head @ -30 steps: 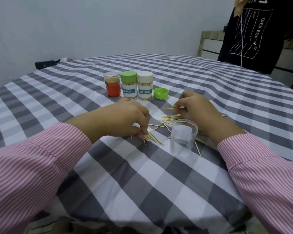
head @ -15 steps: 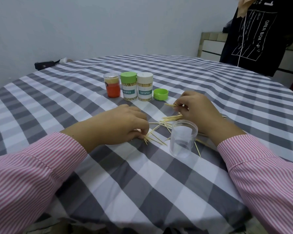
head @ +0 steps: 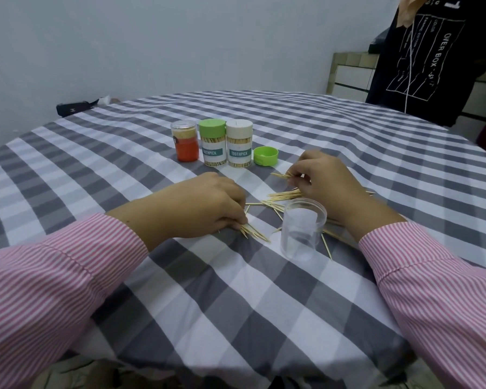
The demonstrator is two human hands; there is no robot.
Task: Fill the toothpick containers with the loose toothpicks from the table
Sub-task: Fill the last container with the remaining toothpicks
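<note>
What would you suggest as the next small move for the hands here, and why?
Probably lift the left hand and drop its bunch of toothpicks into the clear open container. That bunch is already pinched against the cloth, the container stands upright, uncapped and looks empty just beside it, and the right hand holds only a few toothpicks.

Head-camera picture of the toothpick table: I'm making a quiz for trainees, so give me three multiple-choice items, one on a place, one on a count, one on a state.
1. Where does the loose green cap lie?
A. right of the white-capped jar
B. on the clear jar
C. left of the orange jar

2. How many closed jars stand in the far row?
A. two
B. three
C. five

3. The clear jar near the hands is
A. tipped over
B. capped
C. upright, open

Key: 1 A, the cap sits beside that jar. 2 B, orange jar, green-capped jar and white-capped. 3 C, its mouth faces up, uncovered.
</note>
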